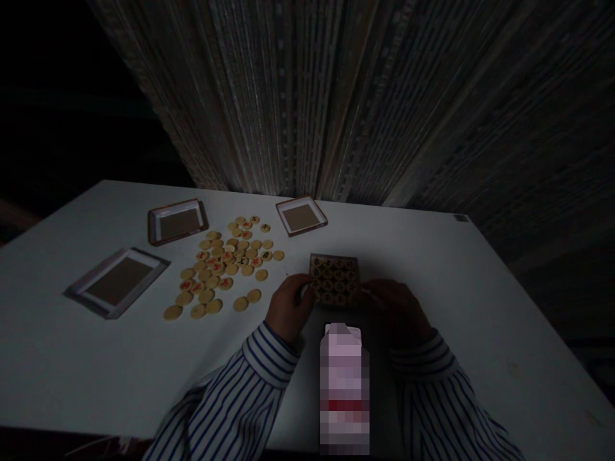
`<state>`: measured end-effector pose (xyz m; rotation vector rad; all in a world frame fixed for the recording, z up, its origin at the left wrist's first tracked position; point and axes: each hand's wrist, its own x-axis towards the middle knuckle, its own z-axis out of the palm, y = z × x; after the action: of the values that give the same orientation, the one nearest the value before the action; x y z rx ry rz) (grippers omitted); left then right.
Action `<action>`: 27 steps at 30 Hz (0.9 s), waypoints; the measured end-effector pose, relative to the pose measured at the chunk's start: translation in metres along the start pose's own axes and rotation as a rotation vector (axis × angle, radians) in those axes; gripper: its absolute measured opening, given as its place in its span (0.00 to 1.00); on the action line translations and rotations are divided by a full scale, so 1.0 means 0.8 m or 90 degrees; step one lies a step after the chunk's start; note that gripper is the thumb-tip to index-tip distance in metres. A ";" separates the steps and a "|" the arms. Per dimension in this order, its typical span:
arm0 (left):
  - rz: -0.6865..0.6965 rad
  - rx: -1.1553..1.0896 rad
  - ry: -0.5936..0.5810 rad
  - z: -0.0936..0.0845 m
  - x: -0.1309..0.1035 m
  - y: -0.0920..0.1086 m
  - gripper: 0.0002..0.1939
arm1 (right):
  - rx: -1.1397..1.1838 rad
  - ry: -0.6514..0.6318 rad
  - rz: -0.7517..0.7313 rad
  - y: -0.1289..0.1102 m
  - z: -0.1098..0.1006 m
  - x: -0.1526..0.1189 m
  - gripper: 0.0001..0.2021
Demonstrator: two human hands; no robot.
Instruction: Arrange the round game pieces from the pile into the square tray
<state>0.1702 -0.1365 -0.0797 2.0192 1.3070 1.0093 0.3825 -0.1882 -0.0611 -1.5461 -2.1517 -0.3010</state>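
A small box point(335, 257) filled with rows of round Chinese chess pieces point(336, 282), dark characters facing up, is in front of me near the middle of the white table. My left hand point(289, 306) grips its left edge, fingers closed on the rim. On the opposite side my right hand point(398, 304) holds the right edge, though its fingers are in deep shadow. A scattered pile of loose Chinese chess pieces point(225, 259) lies to the left. Some show red or black characters; many lie blank side up.
Three open, shallow box parts lie on the white table point(480, 307): a tray point(179, 240) at the back left, another point(110, 314) at the left, and one point(302, 232) at the back. A lit phone point(358, 333), mostly pixelated, lies between my forearms. A curtain point(298, 96) hangs behind.
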 end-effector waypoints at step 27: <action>-0.022 -0.004 0.000 -0.001 -0.003 -0.003 0.12 | 0.121 -0.124 0.155 -0.007 0.013 0.002 0.19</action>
<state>0.1680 -0.1376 -0.0818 1.9847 1.3320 0.9969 0.3742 -0.1843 -0.0686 -1.7623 -2.0336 0.1361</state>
